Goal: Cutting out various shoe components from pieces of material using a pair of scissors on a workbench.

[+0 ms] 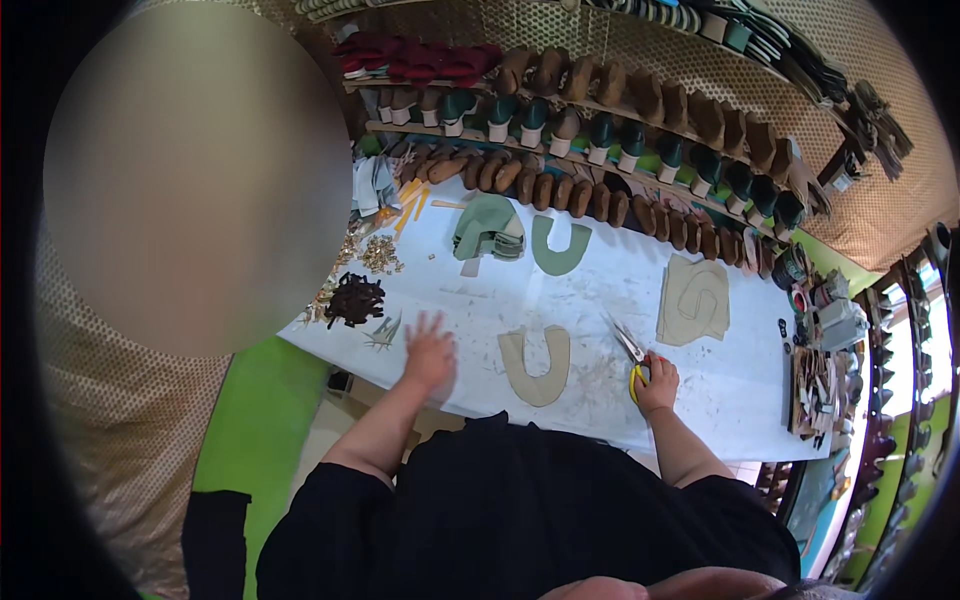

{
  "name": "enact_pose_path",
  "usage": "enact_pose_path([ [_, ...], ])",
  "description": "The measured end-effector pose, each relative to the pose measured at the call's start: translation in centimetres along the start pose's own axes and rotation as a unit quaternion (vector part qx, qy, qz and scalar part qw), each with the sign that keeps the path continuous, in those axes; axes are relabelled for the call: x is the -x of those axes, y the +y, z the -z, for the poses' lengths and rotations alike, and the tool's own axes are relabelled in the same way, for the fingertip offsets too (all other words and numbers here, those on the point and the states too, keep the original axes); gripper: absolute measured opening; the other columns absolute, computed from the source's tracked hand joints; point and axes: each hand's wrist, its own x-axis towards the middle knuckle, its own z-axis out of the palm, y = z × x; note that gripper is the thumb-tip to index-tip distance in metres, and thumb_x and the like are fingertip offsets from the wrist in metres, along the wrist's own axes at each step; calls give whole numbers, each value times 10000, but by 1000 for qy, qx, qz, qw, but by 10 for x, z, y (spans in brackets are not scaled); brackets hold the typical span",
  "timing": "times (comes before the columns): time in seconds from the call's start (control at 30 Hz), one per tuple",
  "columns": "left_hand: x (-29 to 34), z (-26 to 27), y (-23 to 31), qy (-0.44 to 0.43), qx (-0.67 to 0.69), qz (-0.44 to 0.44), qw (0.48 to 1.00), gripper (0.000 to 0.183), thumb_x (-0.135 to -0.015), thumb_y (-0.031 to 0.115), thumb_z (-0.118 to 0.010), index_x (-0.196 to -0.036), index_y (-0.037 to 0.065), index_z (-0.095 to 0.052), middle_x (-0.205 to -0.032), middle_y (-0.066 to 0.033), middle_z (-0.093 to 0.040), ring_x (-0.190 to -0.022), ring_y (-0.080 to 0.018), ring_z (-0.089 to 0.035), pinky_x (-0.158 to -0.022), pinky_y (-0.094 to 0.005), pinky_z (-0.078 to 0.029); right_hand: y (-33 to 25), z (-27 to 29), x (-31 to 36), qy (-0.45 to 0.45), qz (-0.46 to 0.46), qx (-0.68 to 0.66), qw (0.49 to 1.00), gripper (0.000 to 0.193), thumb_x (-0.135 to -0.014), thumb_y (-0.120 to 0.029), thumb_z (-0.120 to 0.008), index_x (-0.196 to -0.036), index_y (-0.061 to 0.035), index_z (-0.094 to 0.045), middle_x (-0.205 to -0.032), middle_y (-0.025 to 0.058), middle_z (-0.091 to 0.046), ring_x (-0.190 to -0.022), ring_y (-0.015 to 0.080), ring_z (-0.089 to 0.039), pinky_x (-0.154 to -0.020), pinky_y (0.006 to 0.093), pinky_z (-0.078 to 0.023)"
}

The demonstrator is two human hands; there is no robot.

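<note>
My right hand (660, 384) is closed around the yellow handles of a pair of scissors (628, 340), whose blades point away and to the left over the white table. With fingers spread, my left hand (430, 352) is over the table's near left part, slightly blurred and holding nothing. Beside it lie some thin green-grey scraps (383, 332). Between my hands rests a beige U-shaped cut piece (540, 372). To the right of the scissors lies a larger beige sheet (692, 302) with a curved outline on it.
A stack of green cut pieces (488, 228) and a green U-shaped piece (562, 246) lie farther back. Dark strips (355, 300) and small gold-coloured parts (381, 254) are piled at left. Shoe lasts (560, 192) line shelves behind; a tool rack (812, 392) stands right.
</note>
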Motion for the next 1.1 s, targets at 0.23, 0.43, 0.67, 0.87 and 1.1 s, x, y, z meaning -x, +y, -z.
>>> enact_pose_path([
  [0.23,15,-33,77,-199,59,-201,957,746,-884,467,-605,-1521,190,-335,-1622,-121,-221,-1502,-362,-167,-1164,-636,-138,-1,-3,-10,3,-18,-8,1000,612,-764,-253,-736,-1335,-124,-556,-1166,100,-579,-1138,306,-513,-999,432,-399],
  [0.43,19,-34,100,-238,32,-163,957,841,-914,522,-541,-1574,147,-178,-1650,-115,-129,-1514,-353,-132,-1182,-603,-108,12,-9,-9,7,-7,-13,1000,639,-768,-305,-733,-1360,-156,-541,-1156,112,-570,-1123,318,-510,-981,444,-401],
  [0.67,31,-48,122,-166,57,-103,979,797,-908,459,-565,-1527,43,-284,-1611,-168,-235,-1488,-331,-234,-1190,-491,-221,30,13,-3,-62,72,8,995,562,-808,-336,-702,-1306,-128,-544,-1176,152,-584,-1095,357,-531,-954,472,-438],
  [0.87,35,-69,140,-111,69,-188,974,631,-919,367,-563,-1423,5,-454,-1502,-201,-426,-1399,-339,-402,-1150,-404,-332,78,53,8,-158,107,25,981,545,-799,-385,-707,-1270,-148,-565,-1166,158,-614,-1103,367,-567,-953,465,-462],
  [1.1,32,-81,152,-49,24,-203,978,359,-928,283,-514,-1157,34,-635,-1209,-178,-656,-1135,-314,-632,-937,-424,-521,131,79,2,-240,114,-8,964,584,-747,-382,-754,-1252,-145,-579,-1085,168,-643,-1041,359,-613,-920,424,-501],
])
